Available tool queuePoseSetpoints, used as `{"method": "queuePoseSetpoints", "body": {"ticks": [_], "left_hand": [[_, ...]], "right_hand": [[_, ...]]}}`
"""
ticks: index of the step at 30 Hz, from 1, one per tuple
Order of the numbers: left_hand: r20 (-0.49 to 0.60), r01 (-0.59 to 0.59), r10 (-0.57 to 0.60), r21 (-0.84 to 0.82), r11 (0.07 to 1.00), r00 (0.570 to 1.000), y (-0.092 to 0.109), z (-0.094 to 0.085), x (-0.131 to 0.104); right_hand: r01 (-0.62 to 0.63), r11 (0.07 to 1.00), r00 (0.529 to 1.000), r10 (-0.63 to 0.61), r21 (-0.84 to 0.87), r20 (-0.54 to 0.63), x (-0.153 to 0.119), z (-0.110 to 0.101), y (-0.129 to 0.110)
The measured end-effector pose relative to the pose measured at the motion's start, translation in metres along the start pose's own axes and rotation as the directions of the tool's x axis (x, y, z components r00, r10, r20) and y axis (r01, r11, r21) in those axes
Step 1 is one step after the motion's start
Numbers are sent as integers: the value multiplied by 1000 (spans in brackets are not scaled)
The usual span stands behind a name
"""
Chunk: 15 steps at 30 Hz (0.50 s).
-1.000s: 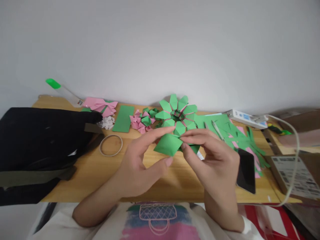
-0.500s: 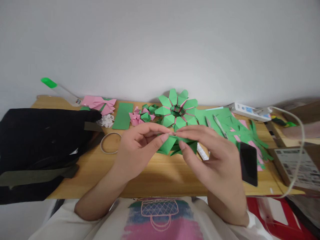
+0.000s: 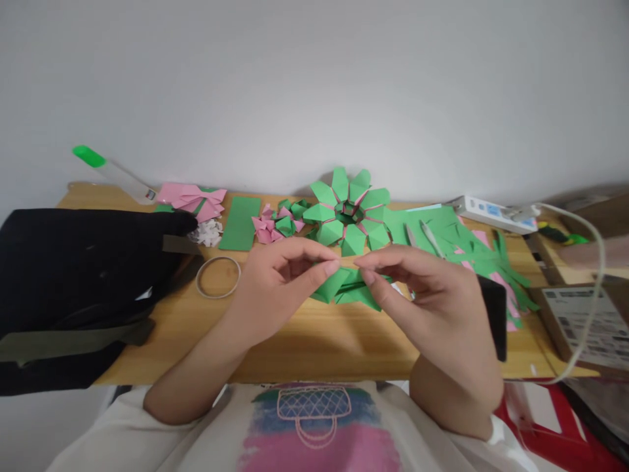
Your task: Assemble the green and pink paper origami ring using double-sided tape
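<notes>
Folded green paper [image 3: 350,294] is held up over the front of the desk between my two hands. My left hand [image 3: 278,285] pinches its left corner between thumb and index finger. The thumb and index finger of my right hand [image 3: 427,301] close on its upper right edge, partly covering it. Several pointed layers spread below the fingertips. Just beyond my hands lies a round green paper flower [image 3: 352,240] with pink edges between its petals. Small pink and green folded pieces [image 3: 266,226] sit to its left.
A black bag [image 3: 88,275] covers the left side, near a tape ring [image 3: 198,278]. Green sheets [image 3: 407,221], a craft knife [image 3: 432,237] and paper strips [image 3: 502,259] lie right. A phone [image 3: 497,314], power strip [image 3: 484,211] and cardboard box [image 3: 545,278] are further right.
My right hand has shifted to the right, its fingertips now further from my left hand's. More of the green paper's layers show between them. The phone is more covered.
</notes>
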<state>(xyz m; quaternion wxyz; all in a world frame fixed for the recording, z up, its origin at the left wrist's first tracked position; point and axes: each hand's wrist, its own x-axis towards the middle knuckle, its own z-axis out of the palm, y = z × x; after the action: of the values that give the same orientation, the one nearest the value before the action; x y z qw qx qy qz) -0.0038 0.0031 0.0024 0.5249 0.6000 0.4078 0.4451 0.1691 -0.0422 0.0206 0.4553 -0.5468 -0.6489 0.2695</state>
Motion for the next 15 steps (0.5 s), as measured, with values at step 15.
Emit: {"method": "queuePoseSetpoints", "body": {"ticks": [15], "left_hand": [[-40, -67, 70, 71, 995, 997, 0, 3, 4]], "right_hand": [[-38, 997, 999, 38, 65, 8, 1, 1, 3]]}}
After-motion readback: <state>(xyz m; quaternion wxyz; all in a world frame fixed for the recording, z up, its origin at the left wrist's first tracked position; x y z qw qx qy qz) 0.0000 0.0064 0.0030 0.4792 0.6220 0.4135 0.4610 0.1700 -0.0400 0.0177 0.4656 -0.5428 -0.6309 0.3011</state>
